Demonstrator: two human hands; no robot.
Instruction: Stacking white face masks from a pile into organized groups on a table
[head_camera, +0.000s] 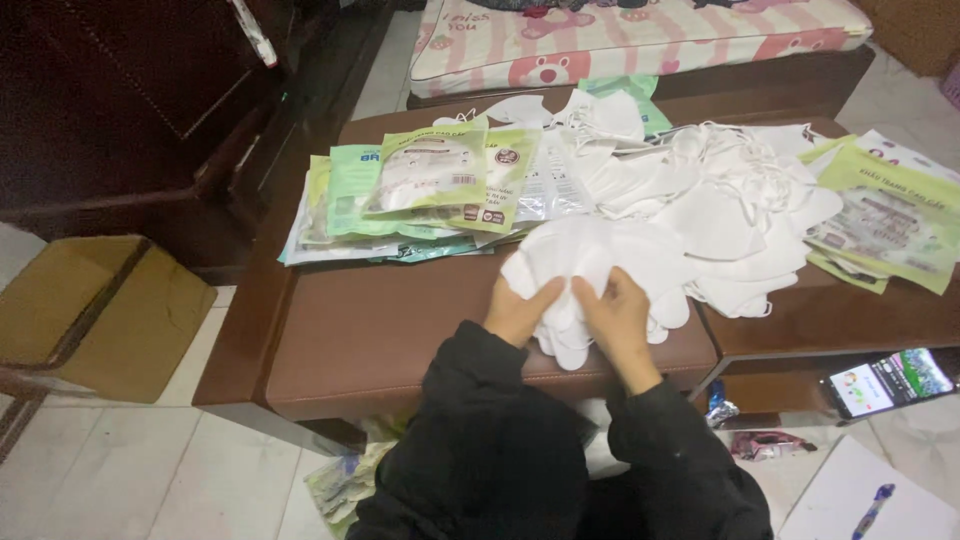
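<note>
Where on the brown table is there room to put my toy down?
The bare patch is the near left of the table, between the packets and the left hand. The far and right side is crowded with white masks; both hands hold a bunch.

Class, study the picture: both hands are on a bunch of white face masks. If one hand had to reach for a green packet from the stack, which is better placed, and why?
Probably the left hand. The stack of green packets lies on the left of the brown table, with bare table between. The right hand would have to cross the bunch of white masks that both hands grip.
</note>
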